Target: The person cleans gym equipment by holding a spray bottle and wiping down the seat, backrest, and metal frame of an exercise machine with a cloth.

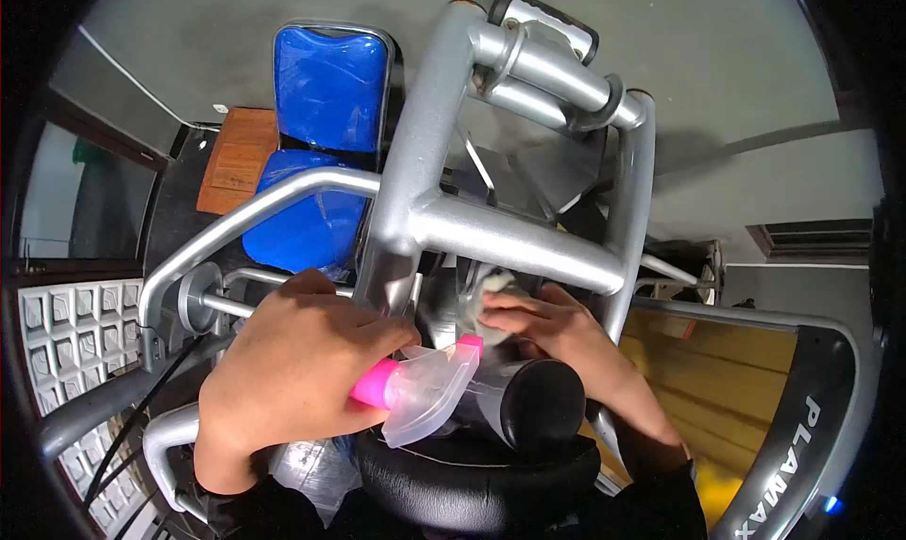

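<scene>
My left hand is closed around a spray bottle with a translucent spray head, a pink collar and a pink nozzle; the bottle's body is hidden by the hand. My right hand reaches in below the silver crossbar of a gym machine. Its fingers press on a whitish cloth, which lies against a part inside the frame that I cannot make out. Just below the right hand is a black-ended padded roller, and nearer me a black padded seat.
A blue chair stands behind the machine on the left, beside a brown wooden board. Bent silver bars stick out on the left. To the right is a black and grey frame lettered PLAMAX. White patterned blocks line the left side.
</scene>
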A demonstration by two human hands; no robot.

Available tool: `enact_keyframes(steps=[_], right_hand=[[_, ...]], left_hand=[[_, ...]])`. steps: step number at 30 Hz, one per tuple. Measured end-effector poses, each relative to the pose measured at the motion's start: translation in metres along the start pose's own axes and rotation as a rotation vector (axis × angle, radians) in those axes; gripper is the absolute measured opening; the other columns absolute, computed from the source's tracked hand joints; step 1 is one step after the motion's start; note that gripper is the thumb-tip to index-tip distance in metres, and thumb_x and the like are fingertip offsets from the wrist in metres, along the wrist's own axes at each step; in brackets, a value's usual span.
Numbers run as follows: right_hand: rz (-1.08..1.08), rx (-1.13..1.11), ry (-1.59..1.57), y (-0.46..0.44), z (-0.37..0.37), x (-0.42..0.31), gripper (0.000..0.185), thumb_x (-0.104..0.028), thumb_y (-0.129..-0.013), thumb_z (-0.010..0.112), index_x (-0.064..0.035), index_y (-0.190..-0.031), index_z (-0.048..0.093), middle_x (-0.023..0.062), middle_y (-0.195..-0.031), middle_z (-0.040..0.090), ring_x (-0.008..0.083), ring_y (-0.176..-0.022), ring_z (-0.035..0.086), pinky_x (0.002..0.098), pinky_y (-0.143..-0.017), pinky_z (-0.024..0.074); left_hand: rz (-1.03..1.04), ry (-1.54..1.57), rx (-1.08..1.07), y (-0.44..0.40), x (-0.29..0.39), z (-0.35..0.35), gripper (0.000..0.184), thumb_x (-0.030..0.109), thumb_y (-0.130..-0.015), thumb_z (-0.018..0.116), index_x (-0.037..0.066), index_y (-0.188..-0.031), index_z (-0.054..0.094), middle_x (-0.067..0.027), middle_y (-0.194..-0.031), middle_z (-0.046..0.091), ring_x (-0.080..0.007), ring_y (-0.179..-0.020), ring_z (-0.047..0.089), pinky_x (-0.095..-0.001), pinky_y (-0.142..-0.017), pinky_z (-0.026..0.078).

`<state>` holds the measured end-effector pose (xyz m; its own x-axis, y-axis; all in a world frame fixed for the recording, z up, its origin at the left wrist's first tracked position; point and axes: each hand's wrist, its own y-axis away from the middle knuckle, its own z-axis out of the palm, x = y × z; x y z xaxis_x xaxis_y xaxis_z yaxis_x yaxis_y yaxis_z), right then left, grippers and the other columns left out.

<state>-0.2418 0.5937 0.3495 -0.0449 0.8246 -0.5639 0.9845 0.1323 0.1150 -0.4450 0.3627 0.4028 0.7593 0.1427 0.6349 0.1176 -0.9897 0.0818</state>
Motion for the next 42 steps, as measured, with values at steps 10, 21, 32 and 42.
enact_keyframes(steps=[10,21,32,42], right_hand=[[0.412,-0.121,-0.112,-0.007,-0.013,-0.016,0.054,0.002,-0.081,0.062,-0.0083,-0.133,0.053,0.0159,-0.125,0.063,0.0348,-0.112,0.063,0.0448,-0.096,0.0518],[0.083,-0.391,-0.435,0.038,-0.063,0.026,0.045,0.006,-0.078,0.058,-0.0011,-0.123,0.061,0.0159,-0.103,0.07,0.0291,-0.085,0.068,0.0389,-0.075,0.0516],[0.126,0.193,-0.557,0.1,-0.067,0.012,0.043,0.008,-0.075,0.048,0.0041,-0.114,0.063,0.0181,-0.112,0.071,0.0315,-0.106,0.069,0.0366,-0.092,0.0521],[-0.244,0.271,-0.304,0.02,-0.055,-0.051,0.043,-0.006,-0.076,0.064,-0.0147,-0.118,0.067,0.0068,-0.118,0.066,0.0282,-0.103,0.067,0.0392,-0.077,0.0596]], left_hand=[[0.047,0.037,0.051,0.0,-0.002,0.004,0.031,0.023,-0.065,0.076,0.011,-0.093,0.069,-0.0091,-0.074,0.067,-0.0287,-0.075,0.068,-0.0391,-0.074,0.051],[0.025,0.031,0.063,-0.003,-0.002,0.008,0.036,0.021,-0.061,0.075,0.012,-0.096,0.071,-0.0093,-0.081,0.071,-0.0301,-0.077,0.069,-0.0396,-0.075,0.051],[0.28,0.13,-0.226,0.002,0.019,-0.022,0.038,0.025,-0.062,0.075,0.01,-0.097,0.072,-0.0055,-0.074,0.069,-0.029,-0.07,0.069,-0.0392,-0.073,0.051],[0.163,0.197,-0.046,0.007,-0.004,-0.014,0.04,0.026,-0.061,0.083,0.008,-0.095,0.071,-0.008,-0.086,0.072,-0.0296,-0.075,0.069,-0.0378,-0.074,0.05]])
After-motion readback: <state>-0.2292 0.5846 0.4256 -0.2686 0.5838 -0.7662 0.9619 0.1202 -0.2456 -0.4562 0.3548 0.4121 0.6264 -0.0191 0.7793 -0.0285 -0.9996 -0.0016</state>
